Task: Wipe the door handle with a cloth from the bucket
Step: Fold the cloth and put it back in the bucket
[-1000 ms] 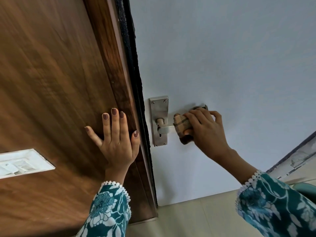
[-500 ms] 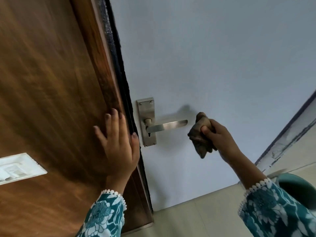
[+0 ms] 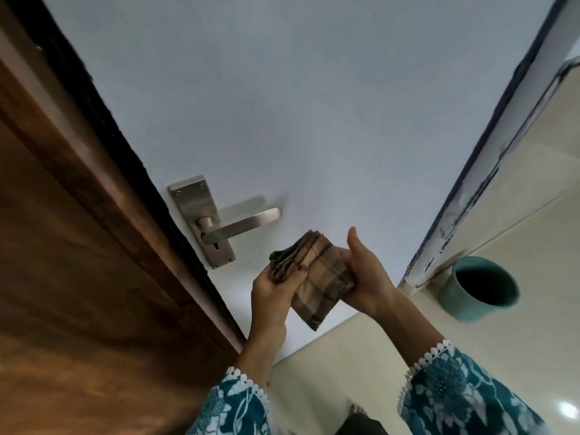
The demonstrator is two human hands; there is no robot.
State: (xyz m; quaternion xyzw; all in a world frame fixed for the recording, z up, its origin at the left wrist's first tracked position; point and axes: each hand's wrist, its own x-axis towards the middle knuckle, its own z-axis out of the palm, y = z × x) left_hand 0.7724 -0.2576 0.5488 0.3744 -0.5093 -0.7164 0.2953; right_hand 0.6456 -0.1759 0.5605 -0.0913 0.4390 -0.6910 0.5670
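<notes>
Brown checked cloth (image 3: pixel 317 274), folded into a thick pad, is held in front of a pale door (image 3: pixel 314 105) by both of a person's hands. Their left hand (image 3: pixel 273 285) grips the cloth's left edge, with its fingers (image 3: pixel 299 273) curled shut on the stacked folds. Their right hand (image 3: pixel 365 271) supports the cloth's right side, palm pressed against the fabric and thumb pointing up; its fingers sit behind the cloth and cannot be seen. Both forearms wear teal sleeves (image 3: pixel 455 394) with a white floral print and white scalloped trim.

Just up and to the left of the cloth, apart from it, a brushed metal door handle (image 3: pixel 241 226) sticks out from a metal backplate (image 3: pixel 201 211) that has a keyhole near its bottom. A dark wooden panel (image 3: pixel 78 277) fills the left side, meeting the pale door along a black edge. At the right, a teal bucket (image 3: pixel 478 290) stands on the cream tiled floor (image 3: pixel 518 215), beside the door's chipped far edge, with its dark opening facing the camera.
</notes>
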